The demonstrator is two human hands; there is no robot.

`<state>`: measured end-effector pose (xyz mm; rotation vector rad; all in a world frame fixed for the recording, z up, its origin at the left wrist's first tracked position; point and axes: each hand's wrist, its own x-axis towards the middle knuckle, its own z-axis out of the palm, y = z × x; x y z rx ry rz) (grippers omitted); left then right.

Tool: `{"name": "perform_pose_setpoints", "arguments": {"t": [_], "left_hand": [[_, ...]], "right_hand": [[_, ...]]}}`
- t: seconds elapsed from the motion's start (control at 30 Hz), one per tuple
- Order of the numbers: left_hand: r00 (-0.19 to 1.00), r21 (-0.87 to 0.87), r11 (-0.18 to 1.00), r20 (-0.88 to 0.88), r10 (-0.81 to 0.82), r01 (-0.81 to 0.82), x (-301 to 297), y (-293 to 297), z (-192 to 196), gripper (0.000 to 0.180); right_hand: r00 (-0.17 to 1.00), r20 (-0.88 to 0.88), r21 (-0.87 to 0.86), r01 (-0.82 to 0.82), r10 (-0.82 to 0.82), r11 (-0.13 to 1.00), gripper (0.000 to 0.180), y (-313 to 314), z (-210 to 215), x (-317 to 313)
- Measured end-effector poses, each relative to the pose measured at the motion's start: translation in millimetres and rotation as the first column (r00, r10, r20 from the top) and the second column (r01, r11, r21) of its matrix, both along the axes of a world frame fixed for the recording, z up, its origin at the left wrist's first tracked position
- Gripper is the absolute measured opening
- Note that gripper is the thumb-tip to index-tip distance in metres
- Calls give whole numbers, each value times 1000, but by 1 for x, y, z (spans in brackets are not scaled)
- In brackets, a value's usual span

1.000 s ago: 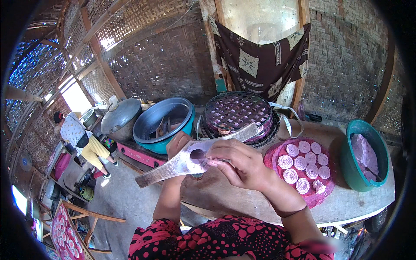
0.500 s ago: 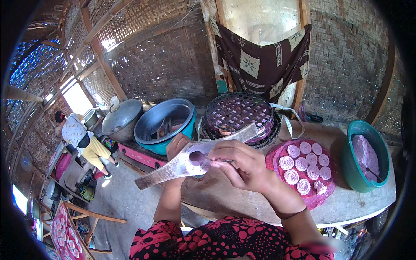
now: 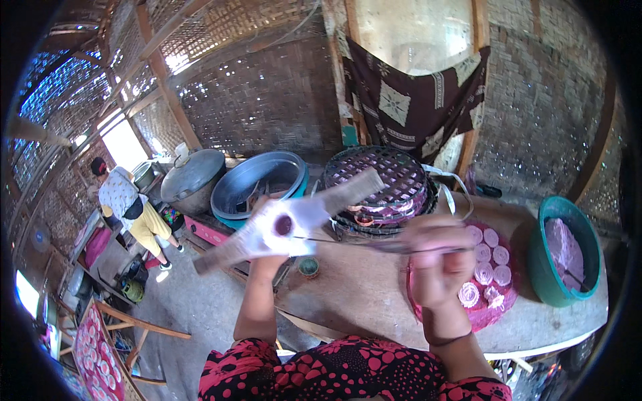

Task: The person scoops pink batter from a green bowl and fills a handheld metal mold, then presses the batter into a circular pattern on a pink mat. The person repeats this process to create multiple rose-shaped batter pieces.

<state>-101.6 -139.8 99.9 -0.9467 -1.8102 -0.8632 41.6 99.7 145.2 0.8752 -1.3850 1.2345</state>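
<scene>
A wooden press (image 3: 317, 208) with two flat handles and a round hole in its pale middle is held up over the table's left part. My left hand (image 3: 264, 202), mostly hidden behind it, is closed on the press. My right hand (image 3: 438, 260), smeared by motion, is closed around a thin dark stick (image 3: 381, 246). The stick's tip points left toward the press. Under that hand lies a round pink-red mat (image 3: 418, 301) with several coiled lilac dough rounds (image 3: 483, 273), partly covered by the hand.
A teal bucket (image 3: 536, 267) of lilac dough (image 3: 563, 244) stands at the right. Stacked woven trays (image 3: 374, 175), a blue basin (image 3: 259, 184) and a lidded pot (image 3: 194, 175) line the back. A small green cup (image 3: 308, 267) is near the press. Another person (image 3: 130, 207) stands far left.
My right hand has moved right, away from the press to above the mat, with the stick in it. The press has shifted slightly left, and the small green cup now shows.
</scene>
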Motion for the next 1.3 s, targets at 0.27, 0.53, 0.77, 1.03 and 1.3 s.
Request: {"name": "perform_pose_setpoints", "arguments": {"t": [0.27, 0.53, 0.77, 1.03, 1.3], "left_hand": [[43, 968, 251, 251, -967, -18, -21, -19, 9, 37], [-415, 993, 35, -14, -910, -109, -27, 27, -22, 46], [-407, 987, 69, 3, -913, -147, -29, 50, -28, 48], [-417, 959, 215, 123, -901, -183, -27, 65, -48, 48], [-297, 863, 416, 333, -895, -285, -18, 77, -55, 51]], "right_hand": [[892, 189, -431, -301, 411, 851, 13, -3, -31, -48], [780, 192, -698, -319, 596, 641, 13, -3, -71, -92], [899, 170, -600, -232, 405, 766, 11, 4, -74, -80], [999, 34, -156, 31, -26, 987, 15, -1, -78, -46], [990, 96, -33, 104, -101, 994, 13, 6, -83, -26]]}}
